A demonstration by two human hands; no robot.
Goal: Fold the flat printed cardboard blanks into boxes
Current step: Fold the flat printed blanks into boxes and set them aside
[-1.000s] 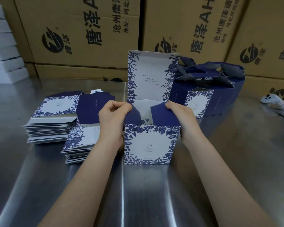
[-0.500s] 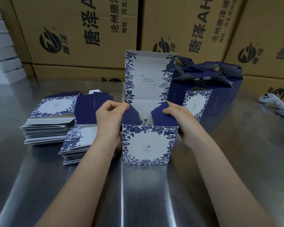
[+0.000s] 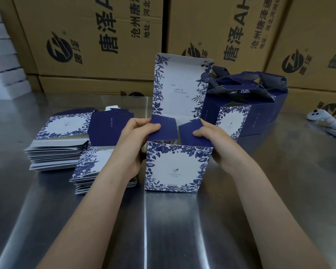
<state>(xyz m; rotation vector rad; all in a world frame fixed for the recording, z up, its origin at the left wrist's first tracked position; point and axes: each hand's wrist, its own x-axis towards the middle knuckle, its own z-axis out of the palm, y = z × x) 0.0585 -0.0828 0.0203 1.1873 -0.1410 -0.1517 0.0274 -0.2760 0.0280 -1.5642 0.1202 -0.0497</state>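
Risk of creasing left flap (image 3: 163, 131) or right flap (image 3: 190, 133) if pressed unevenly; likely risk of lid (image 3: 180, 88) catching on them at closing. Box (image 3: 177, 167): upright at mid tabletop (image 3: 182, 220), blue floral front, white inside, lid standing open at rear. Left grip (image 3: 138, 136) pinching left flap, right grip (image 3: 215, 140) pinching right flap, both flaps half folded inward.

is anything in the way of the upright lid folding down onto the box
Only the hands: the left hand and right hand hold the left flap and right flap over the box opening, beneath the upright lid. Nothing else visible.
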